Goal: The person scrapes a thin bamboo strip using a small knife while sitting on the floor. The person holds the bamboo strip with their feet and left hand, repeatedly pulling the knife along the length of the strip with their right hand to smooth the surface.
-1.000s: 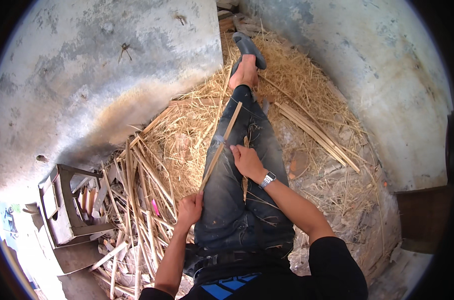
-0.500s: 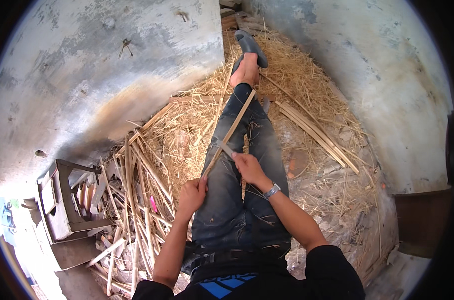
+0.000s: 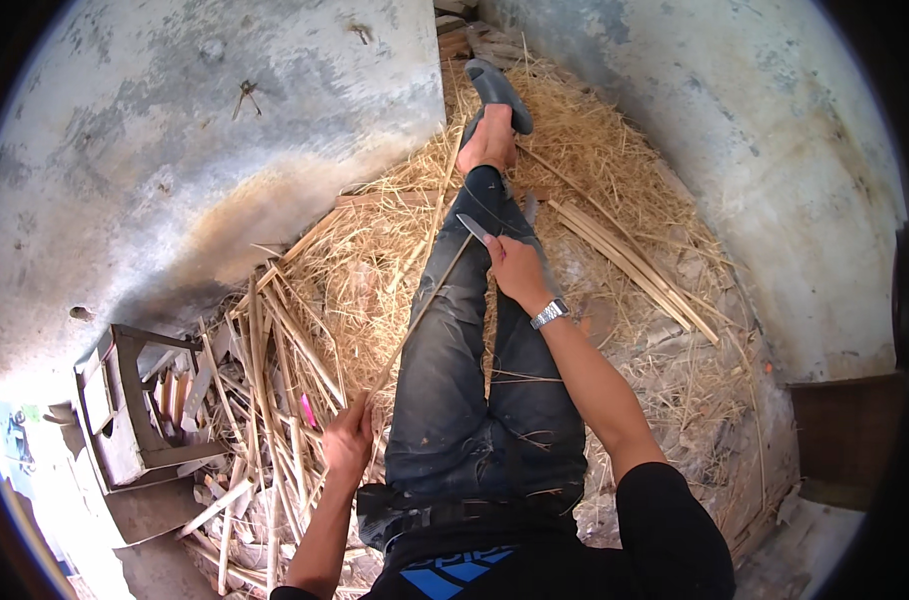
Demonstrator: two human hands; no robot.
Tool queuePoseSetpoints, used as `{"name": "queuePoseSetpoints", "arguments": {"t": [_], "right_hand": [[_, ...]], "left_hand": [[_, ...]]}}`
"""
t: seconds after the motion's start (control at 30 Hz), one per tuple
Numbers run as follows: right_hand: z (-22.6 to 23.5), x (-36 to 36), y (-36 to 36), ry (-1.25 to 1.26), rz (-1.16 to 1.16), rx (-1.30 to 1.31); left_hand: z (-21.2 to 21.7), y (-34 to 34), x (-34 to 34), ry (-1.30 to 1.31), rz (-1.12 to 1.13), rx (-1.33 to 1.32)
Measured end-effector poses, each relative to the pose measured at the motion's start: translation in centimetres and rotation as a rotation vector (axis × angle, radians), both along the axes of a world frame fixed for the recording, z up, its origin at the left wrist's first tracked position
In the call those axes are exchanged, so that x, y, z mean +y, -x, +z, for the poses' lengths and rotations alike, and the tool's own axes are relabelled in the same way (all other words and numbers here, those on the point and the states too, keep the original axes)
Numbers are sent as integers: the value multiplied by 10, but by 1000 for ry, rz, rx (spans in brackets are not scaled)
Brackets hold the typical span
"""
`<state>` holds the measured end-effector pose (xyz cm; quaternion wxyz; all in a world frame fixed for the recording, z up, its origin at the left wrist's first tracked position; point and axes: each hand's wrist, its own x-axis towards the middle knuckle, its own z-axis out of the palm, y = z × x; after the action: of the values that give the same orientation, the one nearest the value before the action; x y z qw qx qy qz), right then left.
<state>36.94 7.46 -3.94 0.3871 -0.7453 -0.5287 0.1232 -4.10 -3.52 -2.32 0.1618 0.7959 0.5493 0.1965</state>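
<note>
The right hand (image 3: pixel 517 270) is closed around the handle of a knife (image 3: pixel 473 228), whose blade sticks out past the fist and lies against the far end of a long thin bamboo strip (image 3: pixel 419 312). The left hand (image 3: pixel 348 442) is pinched shut on the near end of that same strip, down by the left hip, so the strip runs slantwise across the left thigh of the dark jeans (image 3: pixel 474 400) from one hand to the other.

By the look of it, the step in hand is shaving or thinning the strip with the blade at the end of its run. The next move likely calls for a firm hold at the near end, the blade kept at a shallow angle, and the edge kept off the leg beneath.

Around the legs lies a bed of pale shavings (image 3: pixel 374 260). A heap of split bamboo slats (image 3: pixel 274 370) sits to the left, beside a small wooden stool (image 3: pixel 124 400). A bundle of finished strips (image 3: pixel 624 260) lies to the right. The outstretched foot wears a grey sandal (image 3: pixel 499 90).
</note>
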Motion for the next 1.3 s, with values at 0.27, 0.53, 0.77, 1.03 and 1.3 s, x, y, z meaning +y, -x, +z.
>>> {"name": "queuePoseSetpoints", "arguments": {"t": [0.27, 0.53, 0.77, 1.03, 1.3], "right_hand": [[0, -7, 9, 56, -69, 3], [11, -25, 30, 91, -57, 32], [-11, -29, 40, 56, -48, -19], [-12, -46, 63, 113, 66, 5], [10, -60, 61, 204, 186, 70]], "left_hand": [[-5, 27, -27, -69, 7, 60], [-13, 36, -29, -85, 26, 97], [-6, 18, -24, -44, 6, 132], [2, -1, -18, 83, 22, 63], [13, -46, 4, 119, 6, 18]]}}
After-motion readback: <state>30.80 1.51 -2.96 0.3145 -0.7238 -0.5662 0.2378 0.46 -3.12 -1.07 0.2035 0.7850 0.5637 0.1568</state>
